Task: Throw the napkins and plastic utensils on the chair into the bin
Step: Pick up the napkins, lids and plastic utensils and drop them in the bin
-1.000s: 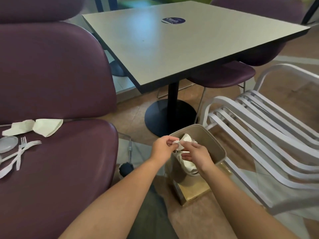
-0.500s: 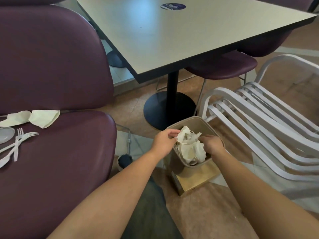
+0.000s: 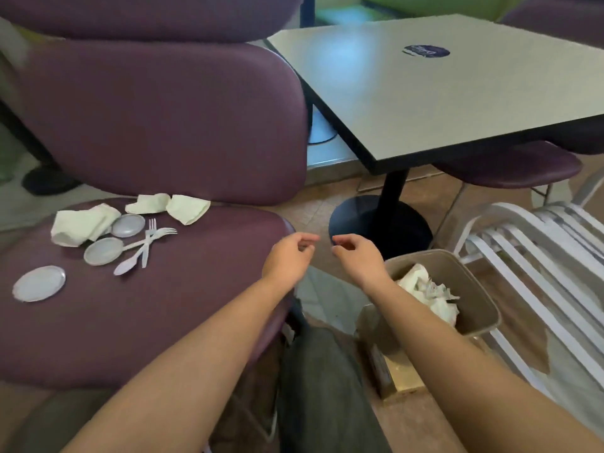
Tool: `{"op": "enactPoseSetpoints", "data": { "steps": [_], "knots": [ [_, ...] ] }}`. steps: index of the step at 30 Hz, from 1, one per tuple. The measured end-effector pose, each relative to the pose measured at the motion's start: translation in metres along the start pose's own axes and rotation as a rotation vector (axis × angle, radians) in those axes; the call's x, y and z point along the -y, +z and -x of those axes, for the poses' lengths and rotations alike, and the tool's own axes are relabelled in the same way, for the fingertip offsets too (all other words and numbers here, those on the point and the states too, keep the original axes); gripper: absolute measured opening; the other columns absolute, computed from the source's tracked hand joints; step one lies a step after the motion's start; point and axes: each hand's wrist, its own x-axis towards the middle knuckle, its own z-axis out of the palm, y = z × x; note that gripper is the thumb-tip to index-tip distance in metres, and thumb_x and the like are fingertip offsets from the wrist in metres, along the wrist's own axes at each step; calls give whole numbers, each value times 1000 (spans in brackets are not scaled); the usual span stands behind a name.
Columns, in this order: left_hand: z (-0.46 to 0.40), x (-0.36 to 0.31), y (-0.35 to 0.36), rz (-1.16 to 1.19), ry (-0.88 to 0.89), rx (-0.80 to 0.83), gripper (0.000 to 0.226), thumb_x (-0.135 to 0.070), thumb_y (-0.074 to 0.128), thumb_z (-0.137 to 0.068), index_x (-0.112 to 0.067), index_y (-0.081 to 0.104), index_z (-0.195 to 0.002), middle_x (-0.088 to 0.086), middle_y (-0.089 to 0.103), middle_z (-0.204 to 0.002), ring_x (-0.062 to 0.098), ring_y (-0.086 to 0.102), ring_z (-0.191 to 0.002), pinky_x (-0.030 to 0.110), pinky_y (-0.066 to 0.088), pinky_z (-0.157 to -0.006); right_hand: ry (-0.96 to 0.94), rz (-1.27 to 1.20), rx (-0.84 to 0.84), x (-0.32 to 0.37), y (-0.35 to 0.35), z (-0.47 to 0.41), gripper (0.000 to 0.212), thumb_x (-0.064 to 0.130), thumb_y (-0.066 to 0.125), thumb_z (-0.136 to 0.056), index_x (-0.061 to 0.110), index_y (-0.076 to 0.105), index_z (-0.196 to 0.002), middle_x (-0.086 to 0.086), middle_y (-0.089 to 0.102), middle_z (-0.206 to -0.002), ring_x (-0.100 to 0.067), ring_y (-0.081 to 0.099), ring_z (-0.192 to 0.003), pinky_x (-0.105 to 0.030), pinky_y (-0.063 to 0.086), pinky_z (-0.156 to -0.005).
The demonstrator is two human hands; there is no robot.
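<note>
Both hands empty: left hand (image 3: 289,255) and right hand (image 3: 356,255) hang side by side, a small gap between them, fingers loosely curled round nothing, just off the chair's front-right edge. Bin (image 3: 483,297), landmark: tan, squarish, smooth-walled, on the floor just right of the right forearm, tilted toward the person on a gold box (image 3: 400,377), probably so the mouth is easy to reach. Inside it, crumpled white paper (image 3: 428,289), soft and creased, piled near the rim. Remaining litter lies well left of the bin on the maroon padded chair (image 3: 183,302), glossy vinyl-like seat: three folded napkins (image 3: 81,223), pale and limp, toward the backrest; crossed white plastic forks (image 3: 153,233) and a spoon (image 3: 125,266), thin and rigid, just in front of them; three round translucent lids (image 3: 39,282), flat and rimmed, beside and forward of the utensils. Judgement: task partly done; hands positioned between bin and chair for the next pickup. Utensils overlap, so may lift as a bunch.
</note>
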Motion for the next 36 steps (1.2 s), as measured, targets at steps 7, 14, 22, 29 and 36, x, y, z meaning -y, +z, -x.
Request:
{"op": "enactPoseSetpoints", "data": {
  "steps": [7, 14, 22, 29, 36],
  "knots": [
    [12, 63, -104, -82, -126, -163, 19, -20, 59, -92, -34, 66, -103, -14, 69, -98, 9, 65, -97, 29, 50, -91, -174, 155, 157, 53, 99, 3, 29, 17, 60, -91, 17, 66, -119, 0, 69, -113, -16, 63, -97, -25, 44, -87],
    [20, 132, -182, -239, -264, -270, 24, -23, 57, -90, -35, 67, -108, -7, 67, -112, 13, 63, -103, 37, 50, -94, -256, 242, 278, 78, 192, -4, 27, 16, 57, -86, 21, 70, -110, -3, 71, -104, -23, 64, -99, -32, 51, -89],
    [14, 181, -228, -570, -480, -373, 45, -49, 62, -88, -31, 55, -129, 3, 45, -135, 25, 34, -131, 44, 36, -102, -337, 391, 349, 91, 265, -35, 29, 17, 55, -89, 21, 68, -115, -3, 62, -120, -24, 52, -117, -35, 45, -99],
    [-24, 209, -232, -719, -505, -434, 62, -64, 57, -85, -18, 52, -126, 6, 50, -128, 26, 41, -124, 40, 39, -96, -489, 530, 339, 101, 309, -65, 33, 19, 52, -94, 22, 59, -126, 2, 54, -129, -21, 38, -123, -39, 44, -97],
    [-31, 227, -238, -714, -408, -473, 39, -50, 56, -92, -17, 58, -112, 5, 56, -116, 25, 49, -111, 38, 44, -83, -643, 658, 332, 110, 345, -87, 52, 14, 50, -92, 27, 44, -142, 11, 47, -141, -23, 36, -117, -34, 39, -96]
  ]
}}
